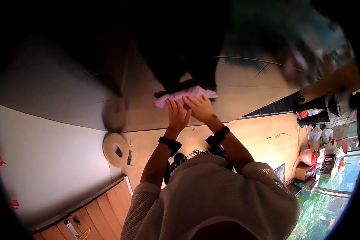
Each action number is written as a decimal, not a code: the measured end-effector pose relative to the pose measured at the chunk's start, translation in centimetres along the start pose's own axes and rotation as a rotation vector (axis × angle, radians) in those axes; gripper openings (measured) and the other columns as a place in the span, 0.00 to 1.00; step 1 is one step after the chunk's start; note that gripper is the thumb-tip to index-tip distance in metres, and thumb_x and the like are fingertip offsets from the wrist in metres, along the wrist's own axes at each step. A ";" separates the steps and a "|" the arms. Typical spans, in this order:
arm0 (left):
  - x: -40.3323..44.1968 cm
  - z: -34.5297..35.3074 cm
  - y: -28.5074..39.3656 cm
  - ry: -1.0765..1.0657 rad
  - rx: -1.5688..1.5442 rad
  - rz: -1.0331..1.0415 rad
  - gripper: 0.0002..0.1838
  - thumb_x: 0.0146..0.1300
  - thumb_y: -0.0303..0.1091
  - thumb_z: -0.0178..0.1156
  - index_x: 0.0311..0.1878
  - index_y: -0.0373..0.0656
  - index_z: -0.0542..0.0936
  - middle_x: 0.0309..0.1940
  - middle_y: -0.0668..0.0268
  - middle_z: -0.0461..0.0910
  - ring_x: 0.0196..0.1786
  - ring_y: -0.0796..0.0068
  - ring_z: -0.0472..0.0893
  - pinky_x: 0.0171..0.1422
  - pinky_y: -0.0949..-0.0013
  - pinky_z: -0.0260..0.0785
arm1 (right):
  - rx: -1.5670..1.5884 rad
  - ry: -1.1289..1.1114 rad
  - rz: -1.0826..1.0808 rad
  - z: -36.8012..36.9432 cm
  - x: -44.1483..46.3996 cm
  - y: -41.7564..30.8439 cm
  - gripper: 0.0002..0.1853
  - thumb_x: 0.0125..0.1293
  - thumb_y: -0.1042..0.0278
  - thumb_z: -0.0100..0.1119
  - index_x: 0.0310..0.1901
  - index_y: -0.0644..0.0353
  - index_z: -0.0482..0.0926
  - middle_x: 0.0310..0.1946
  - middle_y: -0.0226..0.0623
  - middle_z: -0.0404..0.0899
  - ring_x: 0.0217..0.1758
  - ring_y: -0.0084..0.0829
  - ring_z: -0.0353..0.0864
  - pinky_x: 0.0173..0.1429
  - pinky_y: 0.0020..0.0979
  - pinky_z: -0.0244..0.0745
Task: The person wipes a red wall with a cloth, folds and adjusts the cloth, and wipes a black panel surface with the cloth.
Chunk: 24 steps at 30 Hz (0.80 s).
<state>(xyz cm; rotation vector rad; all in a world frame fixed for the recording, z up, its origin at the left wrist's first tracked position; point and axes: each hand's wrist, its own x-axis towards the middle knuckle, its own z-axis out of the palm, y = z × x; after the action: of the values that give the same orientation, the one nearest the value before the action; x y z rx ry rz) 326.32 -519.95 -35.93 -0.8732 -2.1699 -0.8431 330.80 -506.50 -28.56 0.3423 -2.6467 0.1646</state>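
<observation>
A bunched pink cloth lies along a dark, glossy panel in front of me, with its dark reflection just above it. My left hand has its fingers over the cloth's left-middle part. Close beside it, my right hand presses fingers on the right-middle part. Both hands are closed on the cloth and sit near each other. Each wrist wears a black strap. What lies under the cloth is hidden.
A round beige object with a hole stands at the left by a white wall. Wooden boards are at lower left. On the right are a cardboard box, bags, a yellow cord and a window.
</observation>
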 end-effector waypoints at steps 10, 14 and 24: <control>18.8 -2.0 16.0 0.247 0.066 0.155 0.35 0.60 0.56 0.36 0.53 0.31 0.69 0.56 0.44 0.65 0.58 0.49 0.63 0.60 0.52 0.51 | -0.177 0.562 0.000 -17.6 3.6 8.9 0.24 0.56 0.55 0.48 0.55 0.54 0.71 0.58 0.41 0.65 0.54 0.41 0.65 0.58 0.48 0.51; 11.0 5.9 14.2 -0.027 -0.036 0.430 0.29 0.55 0.56 0.49 0.43 0.35 0.74 0.40 0.54 0.74 0.44 0.58 0.73 0.44 0.51 0.62 | -0.104 0.371 0.201 -5.9 -7.0 13.7 0.22 0.51 0.54 0.53 0.46 0.56 0.72 0.50 0.44 0.66 0.49 0.46 0.64 0.51 0.52 0.55; 8.1 11.9 15.0 -0.167 0.090 0.445 0.23 0.56 0.49 0.51 0.52 0.48 0.74 0.57 0.71 0.69 0.63 0.80 0.61 0.45 0.55 0.66 | -0.028 0.169 0.237 -3.5 -11.2 18.9 0.29 0.42 0.54 0.57 0.49 0.57 0.71 0.50 0.42 0.68 0.51 0.41 0.66 0.56 0.50 0.55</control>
<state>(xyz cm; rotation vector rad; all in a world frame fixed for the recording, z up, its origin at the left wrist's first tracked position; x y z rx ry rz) 329.28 -499.73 -32.08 -1.3525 -2.0142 -0.4624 336.84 -485.33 -31.72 0.0034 -2.5117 0.2210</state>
